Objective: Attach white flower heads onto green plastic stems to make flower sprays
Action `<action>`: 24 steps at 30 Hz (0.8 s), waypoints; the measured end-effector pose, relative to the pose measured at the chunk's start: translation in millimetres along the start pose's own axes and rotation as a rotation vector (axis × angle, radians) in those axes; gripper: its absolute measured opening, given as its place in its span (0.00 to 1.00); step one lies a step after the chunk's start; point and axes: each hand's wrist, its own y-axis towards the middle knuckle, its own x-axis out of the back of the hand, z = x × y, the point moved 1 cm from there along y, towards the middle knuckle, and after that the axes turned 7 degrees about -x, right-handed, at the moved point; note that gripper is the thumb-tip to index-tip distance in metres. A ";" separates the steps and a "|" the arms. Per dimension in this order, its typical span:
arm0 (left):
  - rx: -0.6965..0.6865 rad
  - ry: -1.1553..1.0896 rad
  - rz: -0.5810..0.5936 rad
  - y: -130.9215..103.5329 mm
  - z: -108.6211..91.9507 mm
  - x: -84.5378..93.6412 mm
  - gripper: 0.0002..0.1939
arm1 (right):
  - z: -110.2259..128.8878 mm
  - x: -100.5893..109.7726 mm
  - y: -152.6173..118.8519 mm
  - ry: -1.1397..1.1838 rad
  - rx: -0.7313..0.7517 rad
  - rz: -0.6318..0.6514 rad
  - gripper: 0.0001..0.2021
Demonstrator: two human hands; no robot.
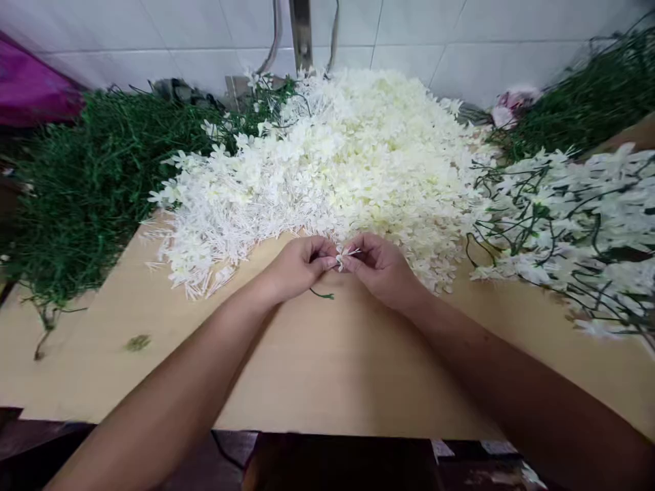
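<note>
Our L hand [299, 267] & R hand [383, 269]: grip clamped on sm. white-petalled flower [341, 258]; cream-white flower heap [373, 150] blocks far side, dark-green wiry stems [97, 184] at L.

Left forearm [205, 361] and right forearm [491, 354] bare, angled inward from the lower corners. Left hand [299, 267] and right hand [383, 269] close together at centre, each thumb pinched toward its forefinger, other fingers curled.

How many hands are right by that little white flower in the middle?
2. The bare left hand is at the left of the small white petalled flower; the bare right hand is at its right. Some fingers are hidden.
</note>
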 end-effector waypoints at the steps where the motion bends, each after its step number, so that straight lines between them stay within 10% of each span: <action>1: -0.002 -0.007 -0.003 0.4 0.1 0.1 0.07 | 0.3 0.2 0.3 0.004 -0.002 0.019 0.08; 13: 0.000 0.293 -0.058 3.3 3.8 0.7 0.12 | 0.0 2.9 3.5 0.144 -0.022 -0.043 0.16; 24: -0.075 -0.025 0.079 1.6 0.2 2.9 0.18 | 6.3 4.2 2.9 0.192 -0.123 0.034 0.17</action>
